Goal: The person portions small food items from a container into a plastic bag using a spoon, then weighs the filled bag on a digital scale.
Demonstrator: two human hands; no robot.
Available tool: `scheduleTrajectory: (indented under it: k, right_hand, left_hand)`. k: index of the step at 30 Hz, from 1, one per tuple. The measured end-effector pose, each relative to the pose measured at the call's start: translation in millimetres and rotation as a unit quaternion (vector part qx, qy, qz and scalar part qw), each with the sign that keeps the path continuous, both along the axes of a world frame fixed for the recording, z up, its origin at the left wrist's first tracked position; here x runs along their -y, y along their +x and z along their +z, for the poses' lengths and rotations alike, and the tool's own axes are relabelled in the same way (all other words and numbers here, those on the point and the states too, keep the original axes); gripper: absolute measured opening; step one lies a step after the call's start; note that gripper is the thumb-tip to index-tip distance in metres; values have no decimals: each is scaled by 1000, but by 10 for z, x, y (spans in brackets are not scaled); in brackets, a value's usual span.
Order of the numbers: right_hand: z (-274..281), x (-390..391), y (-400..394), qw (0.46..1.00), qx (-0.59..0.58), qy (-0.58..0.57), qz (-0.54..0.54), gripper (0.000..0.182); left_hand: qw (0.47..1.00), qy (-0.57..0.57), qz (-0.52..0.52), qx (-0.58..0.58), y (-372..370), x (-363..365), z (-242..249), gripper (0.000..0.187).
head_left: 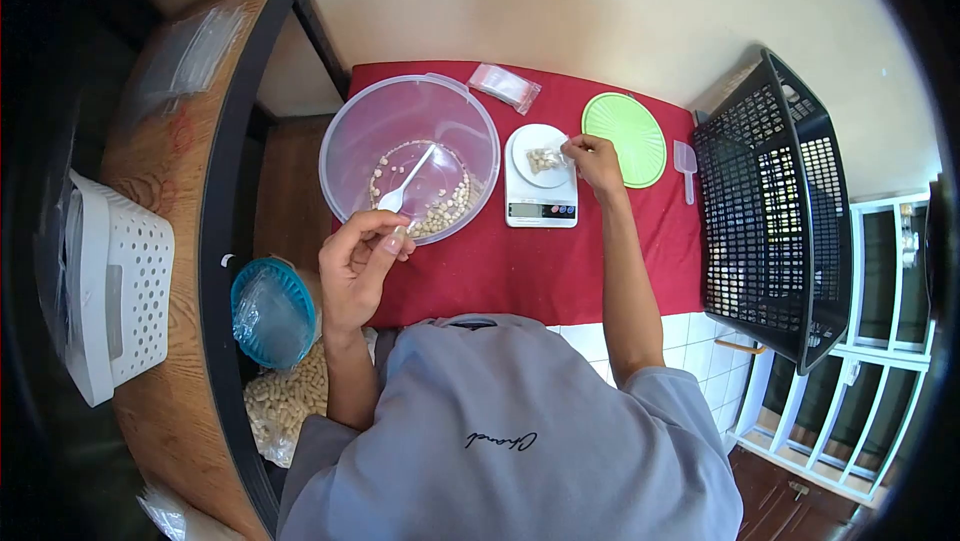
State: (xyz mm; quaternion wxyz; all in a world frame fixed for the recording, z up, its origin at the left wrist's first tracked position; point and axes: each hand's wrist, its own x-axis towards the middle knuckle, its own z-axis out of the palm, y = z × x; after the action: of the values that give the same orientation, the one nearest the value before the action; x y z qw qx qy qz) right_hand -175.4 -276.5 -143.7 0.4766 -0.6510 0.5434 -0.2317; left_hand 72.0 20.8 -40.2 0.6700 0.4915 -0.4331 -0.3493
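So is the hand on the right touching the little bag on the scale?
Touching. The head view shows the right hand with its fingers pinching the top edge of the small bag that sits on the scale.

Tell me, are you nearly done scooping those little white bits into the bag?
Only begun, it seems. A small bag, barely filled, sits on the scale, pinched by the right hand. The left hand holds the spoon in the bowl. Many kernels remain there, and a sackful lies below.
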Motion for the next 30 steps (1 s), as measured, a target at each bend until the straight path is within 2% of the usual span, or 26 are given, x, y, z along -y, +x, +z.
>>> scheduleTrajectory:
  k: [5,8,9,11,12,14,21,25,27,29,30]
  right_hand:
    - [785,-463,118,991,18,-97,85,9]
    - [1171,-845,118,981,64,-116,143,9]
    - [1304,-998,135,980,65,-117,145,9]
    - [1531,-1309,191,959,81,-154,224,12]
    - [1604,-1429,214,959,82,-154,225,12]
    - [1703,-1597,244,942,100,-166,275,12]
    - [1715,-1738,208,949,104,-144,262,9]
    - [1804,-1740,169,948,105,-144,264,7]
    - [1818,-1716,101,947,98,-154,266,6]
    - [1795,-1656,-56,946,70,-200,246,6]
    - [1791,-1613,-175,954,70,-181,228,8]
  left_hand:
    - [998,38,26,30,-137,26,106,12]
    - [988,-18,33,149,-338,186,166,11]
    - [983,-14,12,185,-391,224,262,17]
    - [970,-41,56,234,-556,352,324,17]
    - [969,-40,57,236,-596,386,313,17]
    - [962,-65,10,266,-642,427,261,13]
    - [958,-81,-21,276,-648,374,264,8]
    - [980,-62,3,191,-663,384,249,4]
    - [985,-39,37,165,-653,379,234,5]
    - [974,-57,156,151,-512,382,285,7]
    - [976,-26,193,94,-368,370,278,10]
